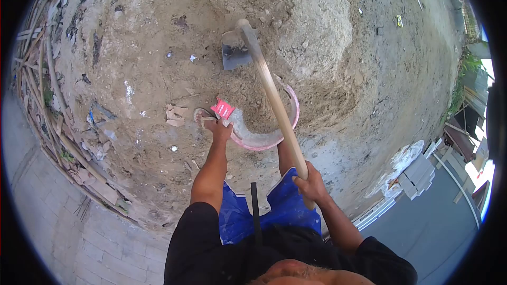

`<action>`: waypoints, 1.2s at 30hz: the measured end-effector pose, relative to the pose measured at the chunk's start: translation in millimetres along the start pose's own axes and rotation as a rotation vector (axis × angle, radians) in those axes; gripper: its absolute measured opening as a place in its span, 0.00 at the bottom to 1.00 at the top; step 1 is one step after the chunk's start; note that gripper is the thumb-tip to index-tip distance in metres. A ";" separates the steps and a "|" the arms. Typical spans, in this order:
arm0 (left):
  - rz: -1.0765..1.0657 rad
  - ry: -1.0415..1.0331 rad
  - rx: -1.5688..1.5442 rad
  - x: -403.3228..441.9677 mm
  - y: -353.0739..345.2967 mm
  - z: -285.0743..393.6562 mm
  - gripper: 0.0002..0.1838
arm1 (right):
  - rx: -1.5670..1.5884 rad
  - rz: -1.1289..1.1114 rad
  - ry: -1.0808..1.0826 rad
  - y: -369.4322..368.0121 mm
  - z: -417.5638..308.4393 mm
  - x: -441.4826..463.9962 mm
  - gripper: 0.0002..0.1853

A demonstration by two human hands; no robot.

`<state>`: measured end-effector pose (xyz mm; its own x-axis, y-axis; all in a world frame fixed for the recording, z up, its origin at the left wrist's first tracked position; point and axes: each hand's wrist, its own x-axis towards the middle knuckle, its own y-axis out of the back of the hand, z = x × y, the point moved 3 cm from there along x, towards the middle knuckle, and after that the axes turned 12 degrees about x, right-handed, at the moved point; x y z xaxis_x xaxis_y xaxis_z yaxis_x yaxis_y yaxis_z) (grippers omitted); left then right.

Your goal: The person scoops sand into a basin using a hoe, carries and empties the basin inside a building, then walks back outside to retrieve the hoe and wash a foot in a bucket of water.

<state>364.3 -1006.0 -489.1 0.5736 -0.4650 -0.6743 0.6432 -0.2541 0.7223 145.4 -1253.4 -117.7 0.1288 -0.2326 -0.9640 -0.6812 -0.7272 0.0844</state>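
Note:
A long wooden-handled hoe (273, 95) slants across the middle of the view, its metal blade (234, 58) down against the soil. My right hand (311, 182) is wrapped round the lower end of the handle. Beneath the handle sits a round pan with a worn pink rim (295, 106), partly filled with loose soil. My left hand (223, 130) is closed at the pan's left rim. Right above those fingers is a red packet (223, 108) with white lettering. Whether the fingers also touch the packet is hard to see.
A mound of soil (317, 26) rises beyond the pan. My sandalled left foot (203, 119) stands beside it. Bamboo poles and debris (50, 74) line the left side, next to grey paving (100, 232). Stacked tiles (417, 174) lie at the right.

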 end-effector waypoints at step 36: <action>-0.057 0.597 -1.298 -68.9 92.3 199.9 0.19 | -0.634 0.017 0.258 -2.5 115.8 -6.5 0.31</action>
<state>282.7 -1166.9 -345.3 0.4460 0.0220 -0.8947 0.4855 0.8339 0.2625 62.9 -1175.2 -140.8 0.3431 -0.3370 -0.8767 -0.1416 -0.9413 0.3064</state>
